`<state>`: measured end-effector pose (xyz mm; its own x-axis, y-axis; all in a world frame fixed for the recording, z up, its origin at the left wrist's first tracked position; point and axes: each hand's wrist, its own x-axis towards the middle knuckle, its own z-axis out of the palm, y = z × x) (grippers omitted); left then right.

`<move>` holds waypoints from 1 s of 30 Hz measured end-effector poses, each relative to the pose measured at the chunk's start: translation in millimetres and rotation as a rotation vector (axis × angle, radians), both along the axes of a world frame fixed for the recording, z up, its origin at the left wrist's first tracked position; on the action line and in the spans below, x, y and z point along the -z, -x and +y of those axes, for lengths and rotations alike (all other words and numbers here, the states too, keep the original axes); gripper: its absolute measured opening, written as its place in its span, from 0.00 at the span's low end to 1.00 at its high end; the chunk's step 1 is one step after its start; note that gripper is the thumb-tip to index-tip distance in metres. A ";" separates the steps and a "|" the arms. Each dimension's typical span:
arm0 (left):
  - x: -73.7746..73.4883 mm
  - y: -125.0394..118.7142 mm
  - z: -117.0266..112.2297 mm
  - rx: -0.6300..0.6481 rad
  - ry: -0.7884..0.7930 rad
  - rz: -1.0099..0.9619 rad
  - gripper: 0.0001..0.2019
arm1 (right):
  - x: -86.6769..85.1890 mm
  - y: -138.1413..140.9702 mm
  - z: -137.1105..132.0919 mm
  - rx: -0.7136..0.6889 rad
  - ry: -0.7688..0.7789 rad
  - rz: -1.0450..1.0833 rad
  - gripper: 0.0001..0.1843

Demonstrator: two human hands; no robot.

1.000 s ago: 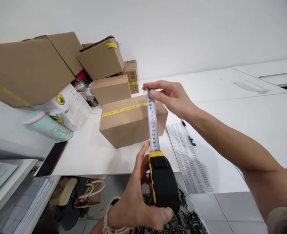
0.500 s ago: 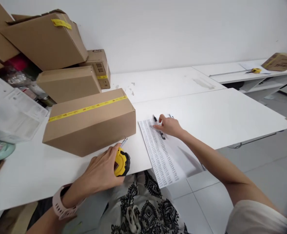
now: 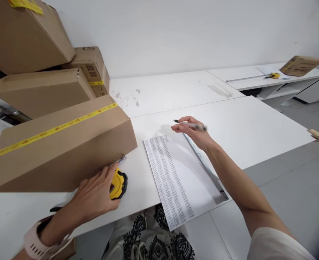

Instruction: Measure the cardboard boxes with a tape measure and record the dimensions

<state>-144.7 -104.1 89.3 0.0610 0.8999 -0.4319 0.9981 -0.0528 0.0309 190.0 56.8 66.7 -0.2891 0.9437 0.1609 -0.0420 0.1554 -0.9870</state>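
Observation:
My left hand (image 3: 97,189) is wrapped round a yellow and black tape measure (image 3: 119,183) at the table's front edge. A short end of its metal blade sticks out toward the taped cardboard box (image 3: 67,139), which stands just beyond the hand. Above the paper my right hand (image 3: 195,133) pinches a pen (image 3: 190,125), its dark tip pointing left. Below it lies a sheet of paper (image 3: 186,162) with columns of small writing on its left side; the lower end juts past the table edge. Another sheet's edge shows under its right side.
More cardboard boxes (image 3: 42,88) are stacked at the back left against the wall. At the far right, a second tape measure (image 3: 274,75) with its blade extended lies beside a small carton (image 3: 300,65). A wooden piece (image 3: 316,135) sits at the white table's (image 3: 251,133) right corner.
My right hand has picked up the pen from the paper and holds it raised. The view has shifted, so the box and my left hand with the tape measure appear further left.

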 end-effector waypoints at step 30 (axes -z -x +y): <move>89.2 -181.8 60.2 0.339 -0.512 -0.329 0.32 | 63.7 33.8 -2.1 0.276 -0.040 -0.435 0.10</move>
